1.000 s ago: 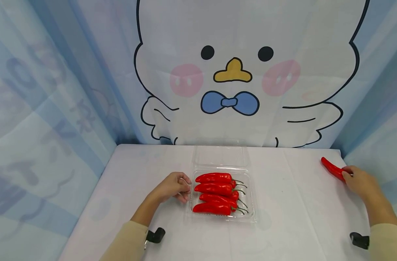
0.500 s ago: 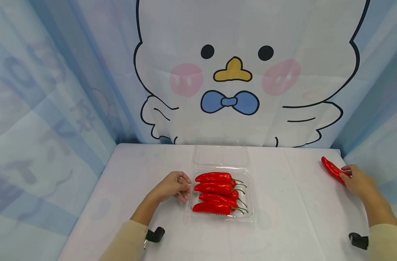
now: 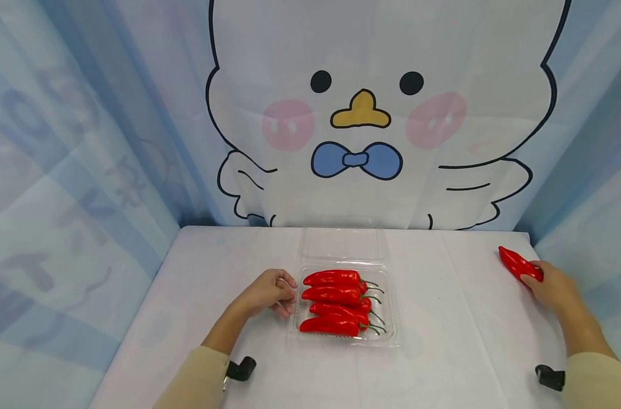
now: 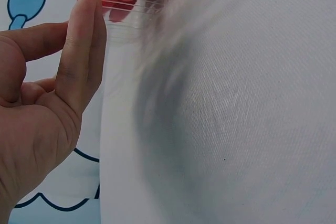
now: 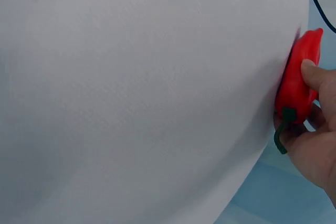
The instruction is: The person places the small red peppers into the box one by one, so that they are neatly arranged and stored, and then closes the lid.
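Observation:
My right hand grips a red chili pepper near the table's far right corner. In the right wrist view, thumb and fingers hold the pepper from either side, its green stem bent downward. Several similar red peppers lie side by side in a clear plastic clamshell box, stems to the right. The box's lid is folded back. My left hand is at the box's left side. In the left wrist view, its fingertips meet the ribbed box wall.
A white cloth covers the table. Behind it hangs a curtain printed with a cartoon chick. Blue curtains flank both sides. A black wrist camera shows below the left hand, another camera below the right.
My right hand has shifted slightly left and turned the pepper, taking a fuller grip on it. The left hand and the box have stayed in place.

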The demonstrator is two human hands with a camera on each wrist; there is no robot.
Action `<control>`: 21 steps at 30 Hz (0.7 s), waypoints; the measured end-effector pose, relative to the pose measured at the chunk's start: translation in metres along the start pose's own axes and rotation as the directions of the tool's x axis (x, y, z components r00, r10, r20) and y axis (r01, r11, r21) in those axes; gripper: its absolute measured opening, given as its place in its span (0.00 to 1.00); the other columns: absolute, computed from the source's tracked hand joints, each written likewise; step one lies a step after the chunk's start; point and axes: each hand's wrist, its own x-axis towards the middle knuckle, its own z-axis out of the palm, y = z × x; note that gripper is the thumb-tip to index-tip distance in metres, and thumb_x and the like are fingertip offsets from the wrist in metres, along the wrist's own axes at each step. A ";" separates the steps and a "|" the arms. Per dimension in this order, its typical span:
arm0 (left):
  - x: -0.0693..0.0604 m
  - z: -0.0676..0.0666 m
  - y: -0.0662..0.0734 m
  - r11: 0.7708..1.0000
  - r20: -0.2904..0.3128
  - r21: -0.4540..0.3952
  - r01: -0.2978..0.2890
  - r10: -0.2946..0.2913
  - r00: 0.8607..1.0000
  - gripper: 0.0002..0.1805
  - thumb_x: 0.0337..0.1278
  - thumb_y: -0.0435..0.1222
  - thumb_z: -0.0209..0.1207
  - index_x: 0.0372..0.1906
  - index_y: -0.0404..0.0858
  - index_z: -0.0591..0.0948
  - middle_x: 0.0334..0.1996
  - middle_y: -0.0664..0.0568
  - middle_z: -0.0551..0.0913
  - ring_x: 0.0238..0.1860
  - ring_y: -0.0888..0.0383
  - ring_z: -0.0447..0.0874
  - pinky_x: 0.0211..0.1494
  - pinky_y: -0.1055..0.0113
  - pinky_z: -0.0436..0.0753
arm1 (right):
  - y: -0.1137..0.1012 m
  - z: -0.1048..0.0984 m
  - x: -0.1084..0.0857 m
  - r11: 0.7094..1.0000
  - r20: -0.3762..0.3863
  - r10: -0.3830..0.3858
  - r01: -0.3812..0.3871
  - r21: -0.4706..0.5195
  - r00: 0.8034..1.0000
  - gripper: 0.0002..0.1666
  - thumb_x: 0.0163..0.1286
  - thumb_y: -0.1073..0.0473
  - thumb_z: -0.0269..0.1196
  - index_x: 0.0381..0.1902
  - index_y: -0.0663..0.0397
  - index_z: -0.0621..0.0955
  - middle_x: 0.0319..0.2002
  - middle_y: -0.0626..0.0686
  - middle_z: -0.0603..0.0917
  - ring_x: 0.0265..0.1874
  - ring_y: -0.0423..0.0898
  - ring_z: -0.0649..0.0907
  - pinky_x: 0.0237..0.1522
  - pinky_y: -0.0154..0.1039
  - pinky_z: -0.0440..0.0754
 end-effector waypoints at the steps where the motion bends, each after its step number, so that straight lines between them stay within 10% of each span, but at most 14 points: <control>1: 0.000 0.000 0.000 1.000 -0.001 0.000 0.001 -0.001 1.000 0.09 0.69 0.28 0.60 0.49 0.29 0.75 0.31 0.44 0.86 0.23 0.56 0.86 0.32 0.60 0.92 | 0.000 0.001 -0.001 1.000 -0.006 -0.001 0.001 0.000 1.000 0.46 0.75 0.55 0.62 0.73 0.79 0.52 0.60 0.84 0.60 0.55 0.80 0.65 0.52 0.76 0.80; 21: -0.001 -0.001 -0.002 0.999 0.024 -0.024 -0.034 0.034 0.999 0.09 0.67 0.26 0.58 0.48 0.27 0.74 0.29 0.44 0.85 0.22 0.56 0.85 0.31 0.60 0.92 | 0.008 0.006 -0.002 0.999 -0.028 -0.020 0.021 0.050 0.999 0.47 0.76 0.52 0.62 0.75 0.77 0.53 0.62 0.84 0.60 0.56 0.80 0.65 0.51 0.77 0.79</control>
